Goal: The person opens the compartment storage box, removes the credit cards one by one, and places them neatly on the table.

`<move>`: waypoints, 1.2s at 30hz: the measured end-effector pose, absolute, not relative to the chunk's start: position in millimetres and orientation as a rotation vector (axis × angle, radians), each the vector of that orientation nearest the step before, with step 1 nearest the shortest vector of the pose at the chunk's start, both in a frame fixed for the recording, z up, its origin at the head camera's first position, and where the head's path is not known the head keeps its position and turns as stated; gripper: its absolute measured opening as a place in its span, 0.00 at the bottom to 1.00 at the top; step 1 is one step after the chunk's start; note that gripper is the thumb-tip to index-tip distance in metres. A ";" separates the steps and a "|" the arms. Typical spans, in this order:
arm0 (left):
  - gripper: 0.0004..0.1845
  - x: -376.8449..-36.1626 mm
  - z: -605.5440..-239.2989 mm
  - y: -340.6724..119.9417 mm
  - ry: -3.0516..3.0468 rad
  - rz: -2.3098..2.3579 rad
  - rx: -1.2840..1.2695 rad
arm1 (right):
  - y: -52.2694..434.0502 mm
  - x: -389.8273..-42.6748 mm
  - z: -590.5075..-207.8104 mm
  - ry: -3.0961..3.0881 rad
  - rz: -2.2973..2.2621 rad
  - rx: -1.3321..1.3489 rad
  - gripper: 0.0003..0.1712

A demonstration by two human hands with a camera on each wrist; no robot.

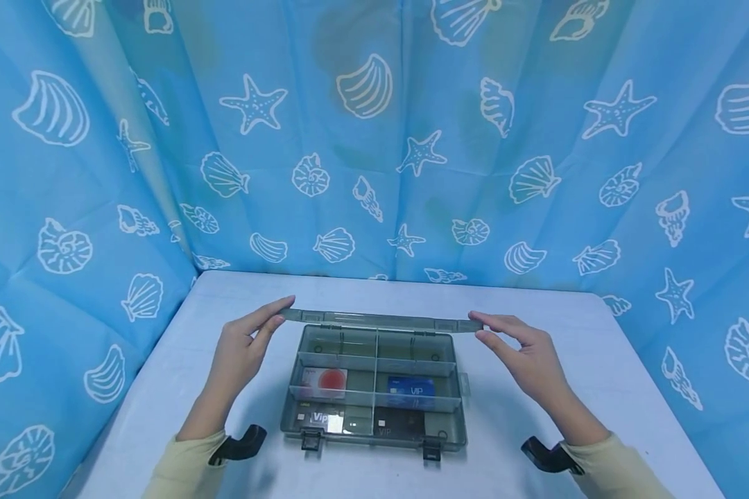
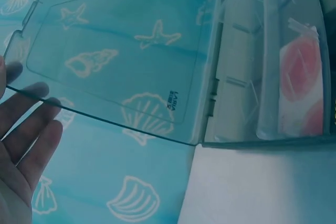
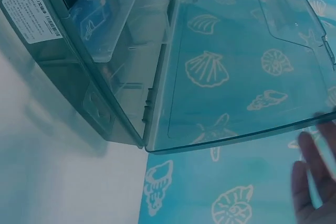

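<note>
A grey see-through compartment box (image 1: pixel 459 416) lies on the pale table (image 1: pixel 599 388) with its lid (image 1: pixel 377 321) standing upright at the back. My left hand (image 1: pixel 277 319) touches the lid's left top corner with straight fingers. My right hand (image 1: pixel 479 326) touches the right top corner the same way. Inside lie a red-and-white card (image 1: pixel 324 381), a blue VIP card (image 1: pixel 410 390), a silver VIP card (image 1: pixel 318 418) and a black VIP card (image 1: pixel 392 426). The left wrist view shows my fingers (image 2: pixel 23 150) by the lid (image 2: pixel 115 56). In the right wrist view my fingertips (image 3: pixel 315 177) are below the lid's edge (image 3: pixel 236 61).
A blue curtain (image 1: pixel 374 138) printed with shells and starfish closes in the table at the back and both sides. Two latches (image 1: pixel 311 440) hang at the box's front wall. A white label (image 3: pixel 31 14) is stuck on the box's side.
</note>
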State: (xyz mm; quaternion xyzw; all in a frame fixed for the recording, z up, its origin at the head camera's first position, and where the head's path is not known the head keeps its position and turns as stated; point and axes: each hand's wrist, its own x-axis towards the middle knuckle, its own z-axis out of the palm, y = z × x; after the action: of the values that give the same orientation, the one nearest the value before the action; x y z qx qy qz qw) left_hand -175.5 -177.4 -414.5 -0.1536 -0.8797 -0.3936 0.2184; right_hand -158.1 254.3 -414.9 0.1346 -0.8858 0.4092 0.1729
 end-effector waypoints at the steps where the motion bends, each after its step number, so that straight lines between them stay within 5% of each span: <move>1: 0.17 -176.3 -413.8 -177.3 -2.420 -1.096 -0.446 | 254.0 -159.3 -415.4 -2.482 1.171 0.415 0.18; 11: 0.20 -184.8 -408.2 -174.9 -2.382 -1.044 -0.534 | 254.0 -175.2 -416.2 -2.245 1.214 0.653 0.21; 36: 0.32 -243.1 -414.0 -167.9 -2.394 -0.953 -0.512 | 244.6 -220.6 -422.5 -2.277 0.976 0.471 0.27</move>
State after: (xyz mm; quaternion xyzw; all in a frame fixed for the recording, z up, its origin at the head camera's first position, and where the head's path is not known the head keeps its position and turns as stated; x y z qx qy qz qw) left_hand -243.1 -167.9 -414.0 -0.1884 -0.8814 -0.3509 0.2542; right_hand -220.6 244.6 -422.5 0.1780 -0.8600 0.3686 0.3047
